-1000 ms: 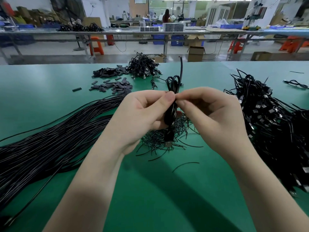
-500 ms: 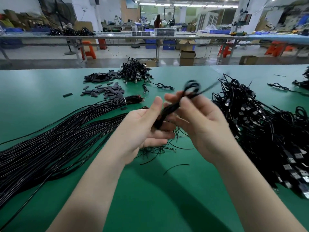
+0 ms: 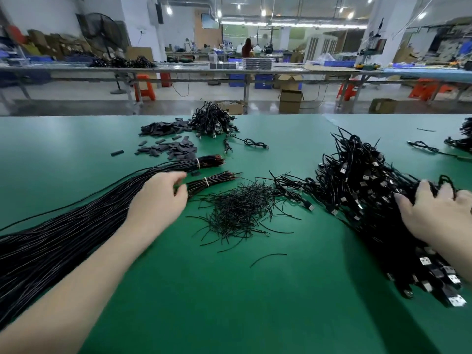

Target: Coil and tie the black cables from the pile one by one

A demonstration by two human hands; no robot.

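A thick bundle of long straight black cables fans across the green table from the left edge. Its banded ends point to the centre. My left hand reaches over this bundle near the second banded end, its fingers loosely curled, and I see nothing held in it. On the right lies a big pile of coiled black USB cables. My right hand rests on top of that pile with its fingers spread over a coiled cable.
A heap of short black tie wires lies between my hands, with one stray tie nearer me. Flat dark sleeves and a smaller cable pile sit farther back. More coiled cables lie at the far right edge.
My hands have parted. The right hand carried the coiled cable to the right-hand pile and spread out over it. The left hand let go and moved left to the long cables.
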